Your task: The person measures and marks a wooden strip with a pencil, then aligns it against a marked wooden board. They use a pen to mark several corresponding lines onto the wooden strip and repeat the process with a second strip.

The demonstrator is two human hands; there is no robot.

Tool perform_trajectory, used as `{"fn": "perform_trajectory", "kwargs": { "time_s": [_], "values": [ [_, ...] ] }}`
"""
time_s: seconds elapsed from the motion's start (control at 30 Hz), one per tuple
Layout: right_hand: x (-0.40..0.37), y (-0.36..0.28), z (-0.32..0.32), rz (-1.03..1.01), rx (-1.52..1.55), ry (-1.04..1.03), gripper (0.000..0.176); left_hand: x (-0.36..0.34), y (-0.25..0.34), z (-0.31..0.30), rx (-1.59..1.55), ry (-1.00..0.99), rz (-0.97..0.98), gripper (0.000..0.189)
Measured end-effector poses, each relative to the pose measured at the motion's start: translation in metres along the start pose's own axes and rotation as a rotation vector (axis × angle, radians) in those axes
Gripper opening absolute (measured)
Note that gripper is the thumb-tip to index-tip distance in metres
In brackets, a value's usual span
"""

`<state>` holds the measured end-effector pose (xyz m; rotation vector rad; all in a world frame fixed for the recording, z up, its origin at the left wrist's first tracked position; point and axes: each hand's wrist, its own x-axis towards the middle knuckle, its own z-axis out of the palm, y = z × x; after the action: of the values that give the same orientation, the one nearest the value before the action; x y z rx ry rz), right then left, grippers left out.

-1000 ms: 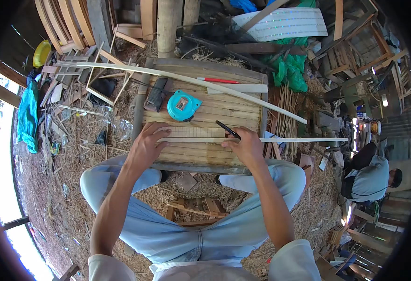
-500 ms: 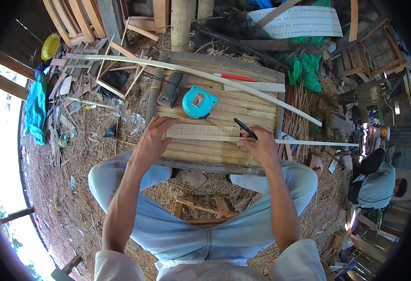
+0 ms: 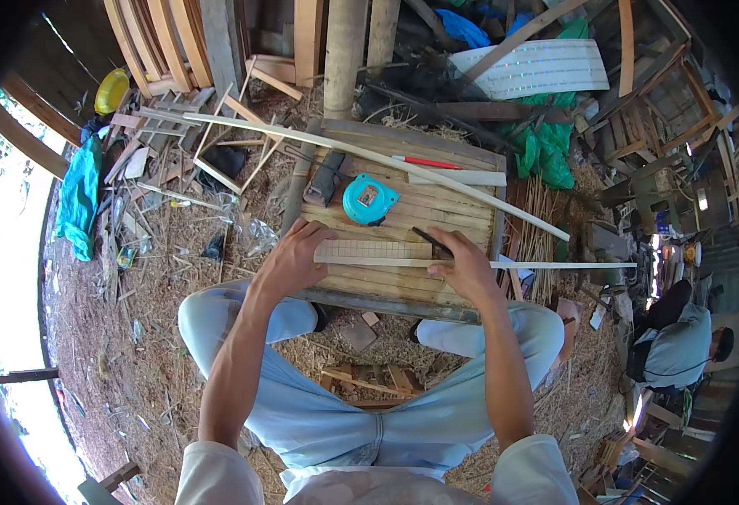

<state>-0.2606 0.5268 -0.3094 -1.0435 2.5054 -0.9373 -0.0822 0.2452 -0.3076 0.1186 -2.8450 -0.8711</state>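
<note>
I sit at a low slatted bamboo table (image 3: 403,290). My left hand (image 3: 289,261) presses down the left end of a thin pale strip (image 3: 546,265) that runs off the table to the right. Just behind the strip lies a row of short bamboo pieces (image 3: 372,249). My right hand (image 3: 466,265) rests on the strip near the table's right side and holds a black pen (image 3: 428,240) pointing up and left. A turquoise tape measure (image 3: 369,199) sits behind the hands.
A long curved lath (image 3: 470,192), a red pencil (image 3: 427,162), a flat white strip (image 3: 458,178) and a dark tool (image 3: 326,181) lie on the table. Shavings and scrap wood cover the ground. A person (image 3: 681,332) sits at the right.
The view has shifted, so the table sits slightly more to the right and lower. Both hands stay on the thin strip, and the pen stays in my right hand.
</note>
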Motion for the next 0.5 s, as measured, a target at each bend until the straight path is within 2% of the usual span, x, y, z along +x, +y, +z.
{"fn": "perform_trajectory", "kwargs": {
  "time_s": [0.07, 0.2, 0.37, 0.43, 0.5],
  "values": [
    [0.002, -0.009, -0.006, 0.039, -0.147, -0.202, 0.063, 0.000, -0.001, 0.000, 0.009, 0.008, 0.007, 0.051],
    [0.001, -0.013, -0.012, -0.045, -0.156, -0.182, 0.060, 0.002, 0.000, -0.002, 0.001, 0.047, 0.015, 0.051],
    [0.000, -0.012, -0.008, -0.068, -0.133, -0.070, 0.054, 0.005, 0.004, -0.010, -0.057, 0.103, 0.047, 0.049],
    [0.002, -0.015, -0.011, -0.060, -0.119, -0.075, 0.053, 0.007, 0.010, -0.016, -0.131, 0.196, 0.057, 0.048],
    [0.004, -0.015, -0.011, -0.043, -0.109, -0.076, 0.052, 0.008, 0.013, -0.019, -0.148, 0.188, 0.038, 0.047]
  ]
}}
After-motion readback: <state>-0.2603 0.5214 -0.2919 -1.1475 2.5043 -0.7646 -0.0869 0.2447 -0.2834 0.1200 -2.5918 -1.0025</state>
